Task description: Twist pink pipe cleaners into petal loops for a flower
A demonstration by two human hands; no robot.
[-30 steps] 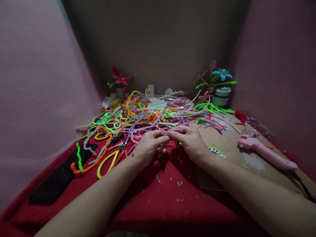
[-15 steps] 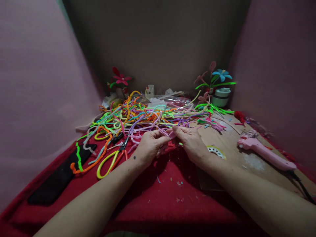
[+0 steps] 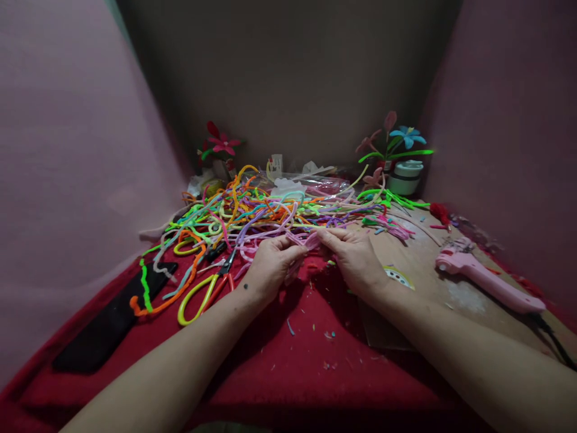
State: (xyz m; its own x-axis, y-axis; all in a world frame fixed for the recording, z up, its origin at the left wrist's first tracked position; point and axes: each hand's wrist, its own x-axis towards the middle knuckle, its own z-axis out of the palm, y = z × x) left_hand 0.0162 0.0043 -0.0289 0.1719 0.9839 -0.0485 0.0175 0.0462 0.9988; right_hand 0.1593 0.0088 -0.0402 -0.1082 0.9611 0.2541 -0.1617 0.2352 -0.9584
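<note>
Between my two hands is a pink pipe cleaner (image 3: 312, 242), bent into a small looped shape. My left hand (image 3: 272, 267) pinches it from the left, thumb and forefinger together. From the other side, the thumb and forefinger of my right hand (image 3: 354, 258) close on its right end. Fingers cover part of the pink piece, so its full shape is hidden. Just behind my hands spreads a tangled heap of coloured pipe cleaners (image 3: 252, 210). Beside my left wrist lie scissors (image 3: 198, 299) with yellow and orange handles.
A black phone (image 3: 103, 331) lies at the left on the red cloth (image 3: 297, 379). At the right, a pink glue gun (image 3: 491, 279) rests on a cardboard sheet (image 3: 417, 264), with a white roll (image 3: 396, 276) by my right wrist. Pipe-cleaner flowers (image 3: 408, 137) and a lidded jar (image 3: 404, 178) stand behind.
My right hand has shifted slightly to the right and its fingers have straightened a little, showing more of the pink pipe cleaner. My left hand stays nearly in place.
</note>
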